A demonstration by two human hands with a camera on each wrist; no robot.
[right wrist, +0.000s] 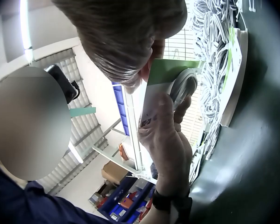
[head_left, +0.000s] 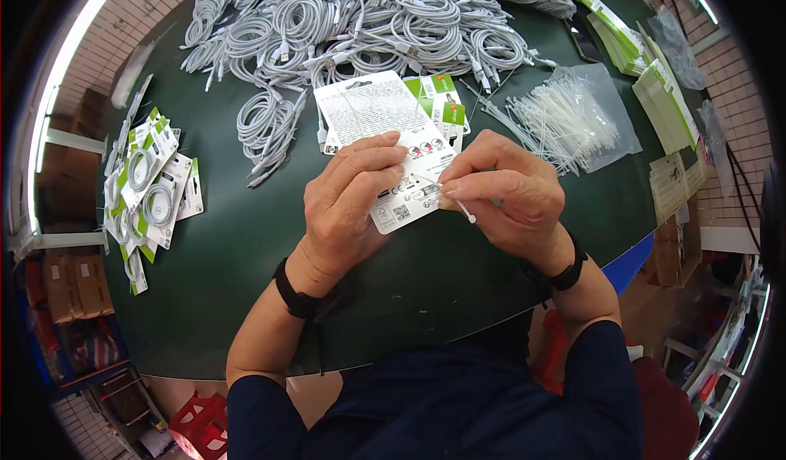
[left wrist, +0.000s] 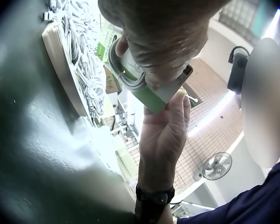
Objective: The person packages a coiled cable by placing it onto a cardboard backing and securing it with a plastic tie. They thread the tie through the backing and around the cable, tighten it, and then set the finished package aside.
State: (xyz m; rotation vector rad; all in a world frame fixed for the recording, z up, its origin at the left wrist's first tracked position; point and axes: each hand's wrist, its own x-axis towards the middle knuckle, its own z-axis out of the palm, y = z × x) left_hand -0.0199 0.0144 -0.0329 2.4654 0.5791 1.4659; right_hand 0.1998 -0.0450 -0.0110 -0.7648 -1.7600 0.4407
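Observation:
My left hand [head_left: 348,194] holds a packaging card [head_left: 399,213], its white printed back with a QR code facing up. A coiled white cable [left wrist: 115,63] lies against the card's green-and-white underside, seen in both wrist views. Thumb and fingertips of my right hand [head_left: 512,194] pinch a thin white cable tie [head_left: 469,214] at the card's right edge; the tie's head sticks out below the fingers. Beyond the hands, a stack of green-and-white cards [head_left: 442,100] rests on the table, partly overlapped by the held card.
Bundled grey-white cables [head_left: 368,26] are heaped along the back of the green table [head_left: 246,313]. To the right lies a clear bag of cable ties [head_left: 573,124], with more card stacks [head_left: 663,100] beyond. Carded cables [head_left: 151,190] are piled at the left.

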